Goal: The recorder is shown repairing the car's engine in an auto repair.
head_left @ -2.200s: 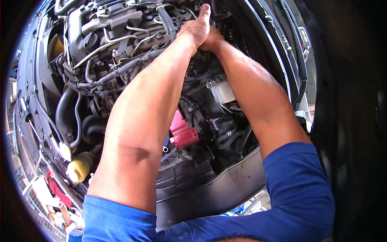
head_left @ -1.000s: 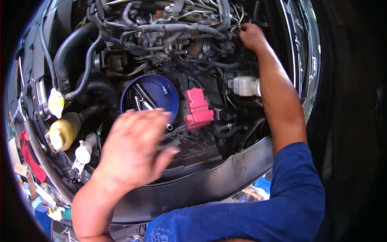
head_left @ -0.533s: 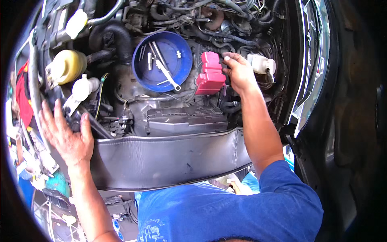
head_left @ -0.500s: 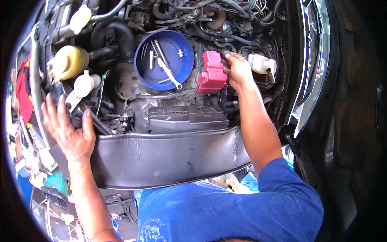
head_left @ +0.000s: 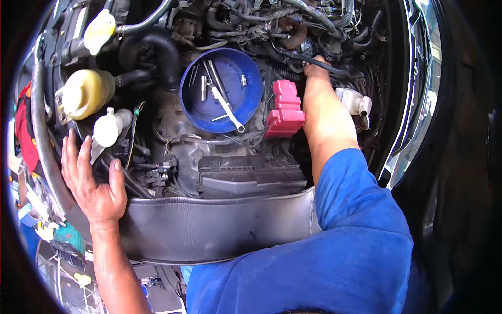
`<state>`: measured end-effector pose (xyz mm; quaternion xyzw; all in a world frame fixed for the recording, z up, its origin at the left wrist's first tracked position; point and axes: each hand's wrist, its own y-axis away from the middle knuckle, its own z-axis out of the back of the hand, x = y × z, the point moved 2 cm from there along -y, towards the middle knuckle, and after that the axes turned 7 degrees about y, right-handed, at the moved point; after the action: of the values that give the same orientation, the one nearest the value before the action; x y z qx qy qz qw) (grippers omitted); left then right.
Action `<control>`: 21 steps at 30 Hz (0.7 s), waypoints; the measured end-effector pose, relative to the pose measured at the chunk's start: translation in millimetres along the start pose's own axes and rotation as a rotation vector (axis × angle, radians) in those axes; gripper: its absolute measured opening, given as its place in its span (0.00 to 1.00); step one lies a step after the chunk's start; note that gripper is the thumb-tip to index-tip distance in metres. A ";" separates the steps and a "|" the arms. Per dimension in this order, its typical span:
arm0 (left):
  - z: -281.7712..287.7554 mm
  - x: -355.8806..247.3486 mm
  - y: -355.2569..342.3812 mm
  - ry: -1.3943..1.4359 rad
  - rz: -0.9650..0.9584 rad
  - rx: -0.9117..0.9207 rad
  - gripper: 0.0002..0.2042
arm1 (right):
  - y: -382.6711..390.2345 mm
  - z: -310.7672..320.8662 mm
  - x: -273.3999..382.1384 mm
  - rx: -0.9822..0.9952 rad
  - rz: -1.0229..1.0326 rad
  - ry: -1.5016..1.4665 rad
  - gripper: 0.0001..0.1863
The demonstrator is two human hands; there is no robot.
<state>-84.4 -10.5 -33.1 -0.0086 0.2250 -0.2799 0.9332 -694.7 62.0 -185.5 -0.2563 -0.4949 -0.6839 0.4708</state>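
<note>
My left hand [head_left: 97,191] rests with fingers spread at the left side of the engine bay, by the white filler cap [head_left: 107,131] and the black padded fender cover [head_left: 219,230]. Nothing is in it. My right arm reaches deep into the bay, past the red plastic terminal cover [head_left: 285,112]. Only the back part of my right hand [head_left: 317,67] shows; its fingers disappear beneath a dark hose [head_left: 327,65] among the engine parts. A blue round tray [head_left: 188,107] holds a wrench [head_left: 227,110], sockets and thin metal rods.
A black fuse box [head_left: 251,178] lies behind the fender cover. At left stand a yellowed fluid reservoir [head_left: 89,94] and a radiator hose [head_left: 151,49]. A white fluid reservoir [head_left: 353,101] sits right of my right arm. Hoses and wiring crowd the far side.
My right hand has left the red cover's side and gone farther into the engine bay, under the hose. My body has leaned forward; my left hand stays spread in about the same place.
</note>
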 end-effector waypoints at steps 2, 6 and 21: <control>-4.3 -0.5 -3.5 0.027 0.004 0.012 0.28 | -8.1 -8.2 0.8 -0.004 -0.009 0.011 0.03; -2.2 -0.7 -3.4 0.040 0.029 0.050 0.27 | -13.1 -13.6 -0.9 0.010 -0.046 0.042 0.03; 0.0 -1.9 -7.0 0.046 0.024 0.083 0.27 | -26.8 -22.0 2.8 0.042 -0.079 0.167 0.04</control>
<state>-89.4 -15.5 -31.3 0.0392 0.2349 -0.2780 0.9306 -717.4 42.6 -203.2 -0.1686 -0.4778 -0.7105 0.4884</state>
